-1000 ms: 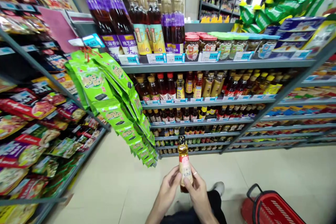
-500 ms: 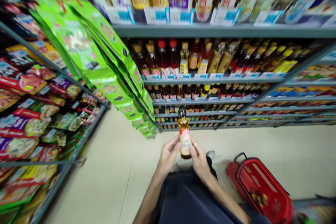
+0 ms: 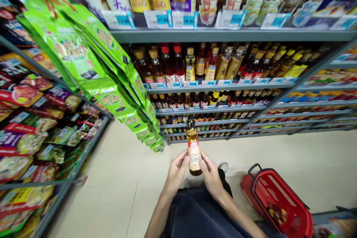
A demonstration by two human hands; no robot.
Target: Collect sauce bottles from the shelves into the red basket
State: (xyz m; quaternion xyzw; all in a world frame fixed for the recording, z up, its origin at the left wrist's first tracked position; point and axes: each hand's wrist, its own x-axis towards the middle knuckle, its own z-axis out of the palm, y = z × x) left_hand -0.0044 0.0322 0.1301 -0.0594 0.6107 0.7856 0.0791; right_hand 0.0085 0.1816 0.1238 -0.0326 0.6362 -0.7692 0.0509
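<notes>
Between my two hands stands a small bottle of amber oil (image 3: 194, 152), with a dark cap and a cream and red label facing me. My left hand (image 3: 177, 167) grips its left side, thumb on the front near the label. On the other side my right hand (image 3: 209, 169) presses its thumb and fingers against the bottle; a ring shows on one finger. The bottle is close to upright, held in front of my body above the floor. Fingertips behind the bottle are hidden.
Ahead is a shelf unit (image 3: 195, 36) with rows of bottles. Green snack packets (image 3: 108, 96) hang in strips at its left end. Another shelf of bagged food (image 3: 21, 141) runs along the left. A red shopping basket (image 3: 279, 197) with a black handle stands on the floor at right.
The view has shifted slightly, so the shelves appear a little further left. The bottle sits slightly lower and left in view. Both hands keep their hold on it.
</notes>
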